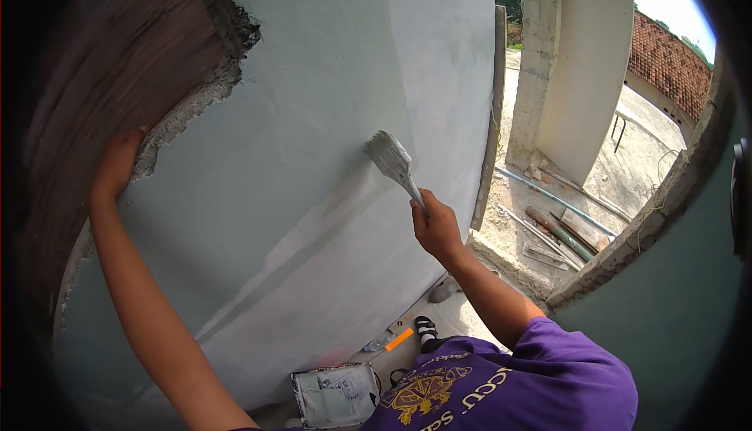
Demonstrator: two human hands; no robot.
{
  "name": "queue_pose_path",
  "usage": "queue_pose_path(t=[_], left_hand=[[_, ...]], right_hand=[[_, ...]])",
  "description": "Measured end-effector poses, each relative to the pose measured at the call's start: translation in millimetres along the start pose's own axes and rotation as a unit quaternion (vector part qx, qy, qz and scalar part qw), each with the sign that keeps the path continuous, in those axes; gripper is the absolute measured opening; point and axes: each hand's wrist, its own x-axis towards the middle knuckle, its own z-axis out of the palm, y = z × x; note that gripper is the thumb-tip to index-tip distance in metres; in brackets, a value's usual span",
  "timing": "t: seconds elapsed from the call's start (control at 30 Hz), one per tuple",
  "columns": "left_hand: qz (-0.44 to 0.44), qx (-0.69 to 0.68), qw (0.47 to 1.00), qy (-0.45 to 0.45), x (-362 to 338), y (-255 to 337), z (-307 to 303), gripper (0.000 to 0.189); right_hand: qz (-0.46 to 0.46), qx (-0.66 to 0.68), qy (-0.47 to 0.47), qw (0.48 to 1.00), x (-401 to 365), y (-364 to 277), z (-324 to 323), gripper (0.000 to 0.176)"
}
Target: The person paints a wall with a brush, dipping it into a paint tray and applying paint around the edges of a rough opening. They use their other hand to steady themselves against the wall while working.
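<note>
My right hand (pixel 439 230) is closed around the handle of a flat paintbrush (pixel 392 161). The bristles, coated in pale paint, point up and left and touch or nearly touch the painted wall (pixel 313 141). Pale green-grey covers much of this wall, with whiter areas to the right and below. On the left, my left hand (pixel 117 161) grips the rough broken plaster edge (pixel 184 118) beside a brown ridged surface (pixel 141 47). Most of its fingers are hidden from view.
At the wall's foot stands a paint-smeared square container (pixel 337 396). Near my sandalled foot (pixel 427 329) lies a flat tool with an orange part (pixel 399 340). Through the opening at right, pipes (pixel 560 235) and rubble lie by a concrete pillar (pixel 536 63).
</note>
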Motion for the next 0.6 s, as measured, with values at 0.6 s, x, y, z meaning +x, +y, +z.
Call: queue_pose_path(t=[0.6], left_hand=[[-0.016, -0.015, 1.000, -0.003, 0, 0, 0, 0.057]], right_hand=[[-0.002, 0.000, -0.005, 1.000, -9, 1, 6, 0.018]])
